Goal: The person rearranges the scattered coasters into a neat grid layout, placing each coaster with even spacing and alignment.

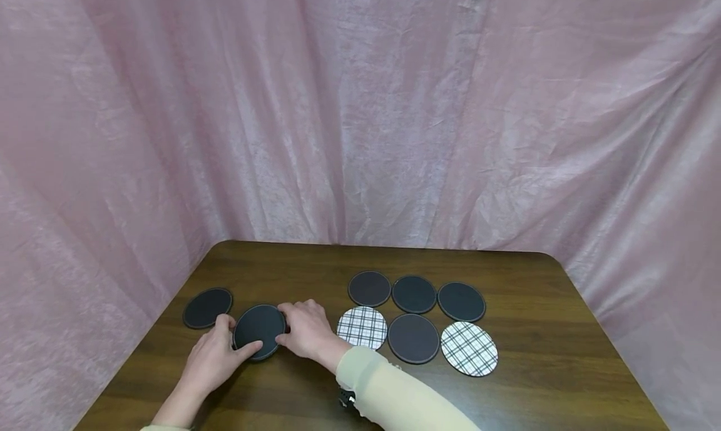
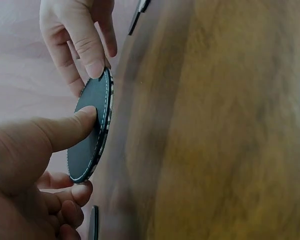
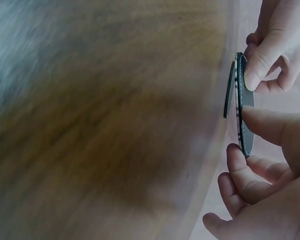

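Observation:
Between my two hands, close over the left part of the table, is a round black coaster [image 1: 259, 331] with pale stitching along its rim. My left hand [image 1: 211, 359] pinches its left side, thumb on the black face and fingers at the edge. On the opposite side my right hand [image 1: 308, 328] grips it between thumb and fingers. In the left wrist view the coaster [image 2: 87, 127] shows a plaid underside along its edge. The right wrist view has the same coaster [image 3: 245, 110] nearly edge-on.
Another black coaster [image 1: 207, 308] lies left of my hands. To the right, two rows of coasters lie on the brown wooden table [image 1: 541, 331]: several dark side up, two with white plaid up, one a plaid coaster [image 1: 469, 348]. A pink curtain [image 1: 360, 106] hangs behind.

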{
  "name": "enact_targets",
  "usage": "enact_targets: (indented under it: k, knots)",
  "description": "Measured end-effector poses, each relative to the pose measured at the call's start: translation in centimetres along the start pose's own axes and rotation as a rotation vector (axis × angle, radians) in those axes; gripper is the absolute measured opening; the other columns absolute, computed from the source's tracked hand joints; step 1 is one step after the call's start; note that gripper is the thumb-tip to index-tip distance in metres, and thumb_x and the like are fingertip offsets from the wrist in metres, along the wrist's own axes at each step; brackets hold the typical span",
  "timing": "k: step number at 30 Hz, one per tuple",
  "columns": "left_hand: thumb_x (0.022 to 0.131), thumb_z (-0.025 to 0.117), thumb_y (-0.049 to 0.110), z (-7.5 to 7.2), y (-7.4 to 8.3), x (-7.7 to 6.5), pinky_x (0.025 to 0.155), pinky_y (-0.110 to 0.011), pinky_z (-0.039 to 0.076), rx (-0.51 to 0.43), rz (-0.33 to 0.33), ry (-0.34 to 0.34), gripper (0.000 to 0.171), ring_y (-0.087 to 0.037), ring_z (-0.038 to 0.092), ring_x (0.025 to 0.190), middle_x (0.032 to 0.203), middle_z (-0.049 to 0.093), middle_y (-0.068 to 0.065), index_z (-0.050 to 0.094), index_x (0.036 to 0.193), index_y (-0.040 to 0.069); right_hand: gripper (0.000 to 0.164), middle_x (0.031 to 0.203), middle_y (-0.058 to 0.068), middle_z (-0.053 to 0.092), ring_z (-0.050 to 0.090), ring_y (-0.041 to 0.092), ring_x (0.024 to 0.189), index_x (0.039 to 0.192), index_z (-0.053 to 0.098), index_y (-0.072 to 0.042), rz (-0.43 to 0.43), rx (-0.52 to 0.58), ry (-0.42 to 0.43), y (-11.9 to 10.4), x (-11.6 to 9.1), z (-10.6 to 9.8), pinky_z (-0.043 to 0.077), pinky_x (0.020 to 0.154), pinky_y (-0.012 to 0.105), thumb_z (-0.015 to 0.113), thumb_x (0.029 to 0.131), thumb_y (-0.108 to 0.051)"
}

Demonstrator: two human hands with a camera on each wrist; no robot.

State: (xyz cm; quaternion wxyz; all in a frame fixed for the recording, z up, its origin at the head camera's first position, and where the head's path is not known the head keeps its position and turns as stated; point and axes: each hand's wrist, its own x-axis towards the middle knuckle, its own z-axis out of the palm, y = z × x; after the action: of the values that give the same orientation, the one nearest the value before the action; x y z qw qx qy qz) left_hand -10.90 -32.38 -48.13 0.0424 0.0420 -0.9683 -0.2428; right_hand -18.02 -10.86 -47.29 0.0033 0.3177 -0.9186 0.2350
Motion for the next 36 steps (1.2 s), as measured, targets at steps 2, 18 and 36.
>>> enact_targets:
  k: [2,18,36]
  knots:
    - [0.094,0.09,0.041,0.0,0.2,0.2,0.061,-0.036,0.04,-0.002,0.006,-0.001,0.073,-0.018,0.051,0.066,0.083,0.055,-0.004,0.046,0.128,-0.006,0.057,0.118,-0.003,0.077,0.061,0.019,0.117,0.144,0.071,-0.017,-0.011,-0.003,-0.006,0.3,-0.1,-0.2,0.047,0.107,0.039,0.092,0.093,-0.032]
    - [0.093,0.091,0.042,1.1,3.7,2.4,0.073,-0.048,0.046,0.021,0.061,0.004,0.069,-0.026,0.06,0.08,0.09,0.061,-0.007,0.053,0.128,-0.004,0.066,0.117,0.001,0.077,0.06,0.023,0.117,0.141,0.072,-0.015,-0.01,-0.055,0.031,3.5,-1.1,-2.1,0.047,0.107,0.042,0.099,0.085,-0.035]
    - [0.093,0.091,0.037,3.4,7.6,5.0,0.091,-0.064,0.05,0.022,0.087,-0.011,0.069,-0.046,0.066,0.108,0.116,0.069,-0.023,0.055,0.133,-0.005,0.068,0.124,0.006,0.076,0.059,0.029,0.126,0.144,0.071,-0.01,0.056,-0.042,0.081,7.5,-2.2,-3.3,0.049,0.109,0.047,0.099,0.086,-0.034]
